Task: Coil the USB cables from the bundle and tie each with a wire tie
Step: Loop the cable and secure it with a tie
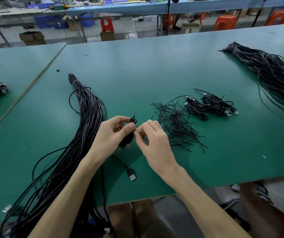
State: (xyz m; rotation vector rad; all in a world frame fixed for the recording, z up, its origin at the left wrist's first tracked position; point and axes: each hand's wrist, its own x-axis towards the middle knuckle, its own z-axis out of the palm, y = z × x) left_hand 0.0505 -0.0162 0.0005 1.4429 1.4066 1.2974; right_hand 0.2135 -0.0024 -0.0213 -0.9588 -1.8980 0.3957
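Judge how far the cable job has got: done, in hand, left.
Done: a few tied coils lie right of the loose ties. In hand: the left hand holds a coiled cable while the right hand pinches a tie at it. Left: the big bundle, plainly most of the job.

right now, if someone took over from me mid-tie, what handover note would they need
Left hand: grips a small coiled black USB cable, its silver plug end trailing on the green table.
Right hand: pinches a thin black wire tie at the coil; twisted shut or not, cannot tell.
Done: a few tied black coils lie right of the loose pile of black wire ties.
To do: finish this tie; the long black cable bundle at left remains to coil.
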